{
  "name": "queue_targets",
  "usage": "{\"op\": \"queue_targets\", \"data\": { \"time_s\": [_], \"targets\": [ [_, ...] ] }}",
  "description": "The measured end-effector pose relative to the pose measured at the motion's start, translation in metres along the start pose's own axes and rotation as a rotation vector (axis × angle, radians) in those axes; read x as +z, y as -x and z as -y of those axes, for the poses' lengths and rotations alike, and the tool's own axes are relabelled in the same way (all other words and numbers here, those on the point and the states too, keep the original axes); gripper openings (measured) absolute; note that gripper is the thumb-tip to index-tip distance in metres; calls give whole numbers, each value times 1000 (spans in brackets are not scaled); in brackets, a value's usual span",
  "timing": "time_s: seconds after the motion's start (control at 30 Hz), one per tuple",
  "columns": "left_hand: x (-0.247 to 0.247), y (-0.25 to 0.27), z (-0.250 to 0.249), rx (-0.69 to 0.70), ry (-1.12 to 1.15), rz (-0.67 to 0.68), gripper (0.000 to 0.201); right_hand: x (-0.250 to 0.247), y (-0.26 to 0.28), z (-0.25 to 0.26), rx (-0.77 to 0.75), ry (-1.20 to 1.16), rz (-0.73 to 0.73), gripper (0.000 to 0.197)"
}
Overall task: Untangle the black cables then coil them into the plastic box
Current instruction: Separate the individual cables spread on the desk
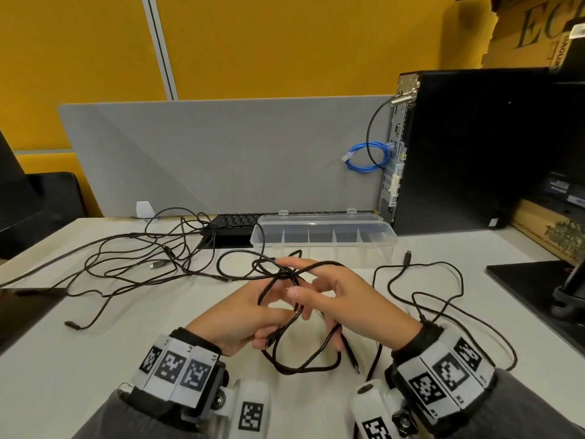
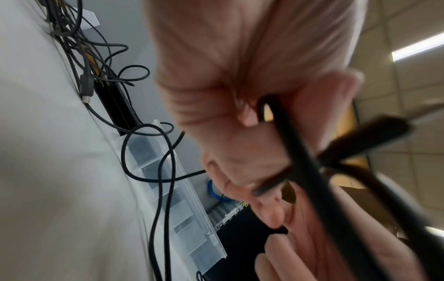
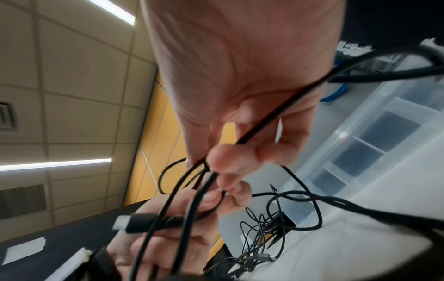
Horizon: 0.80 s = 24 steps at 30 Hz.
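hands are meeting above the desk (image 1: 95, 359) at 6 o'clock, both working one knot of black cables (image 1: 286, 277). left hand (image 1: 240, 318) is curling its fingers round a cable loop and a plug end (image 1: 271, 339); the left wrist view is showing the cable hooked under a finger (image 2: 250, 116). right hand (image 1: 354, 299) is pinching strands between thumb and fingertips (image 3: 223, 157), with its outer fingers spread. slack is hanging below the hands in a loop (image 1: 300, 365), and more is trailing off to 3 o'clock across the desk. plastic box (image 1: 323, 237) is sitting open at 12 o'clock, compartments showing, no cable coiled in it. second tangle of thinner cables (image 1: 152, 258) is lying at 10 o'clock, apart from the hands. keyboard (image 1: 234, 223) is sitting behind the box, computer tower (image 1: 468, 153) at 2 o'clock with a blue cable (image 1: 367, 156) hanging off it.
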<state>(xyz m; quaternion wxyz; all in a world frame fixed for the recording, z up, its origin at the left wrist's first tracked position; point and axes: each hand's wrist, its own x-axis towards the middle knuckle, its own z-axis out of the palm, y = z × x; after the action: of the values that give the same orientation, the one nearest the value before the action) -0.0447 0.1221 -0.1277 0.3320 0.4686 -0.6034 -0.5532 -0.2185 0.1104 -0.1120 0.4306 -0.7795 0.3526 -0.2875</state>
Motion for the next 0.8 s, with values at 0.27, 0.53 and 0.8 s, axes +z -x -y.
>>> {"op": "queue_targets", "data": {
  "time_s": [0.27, 0.53, 0.8],
  "targets": [
    [2, -1, -3, 85, 311, 54, 37, 2, -4, -4, -52, 26, -322, 19],
    [-4, -10, -1, 142, 514, -202, 30, 2, -5, -7, 2, 116, -466, 3],
    [-33, -12, 4, 286, 912, -436, 30, -25, -2, -24, 286, 630, -10, 14]
  ]
}}
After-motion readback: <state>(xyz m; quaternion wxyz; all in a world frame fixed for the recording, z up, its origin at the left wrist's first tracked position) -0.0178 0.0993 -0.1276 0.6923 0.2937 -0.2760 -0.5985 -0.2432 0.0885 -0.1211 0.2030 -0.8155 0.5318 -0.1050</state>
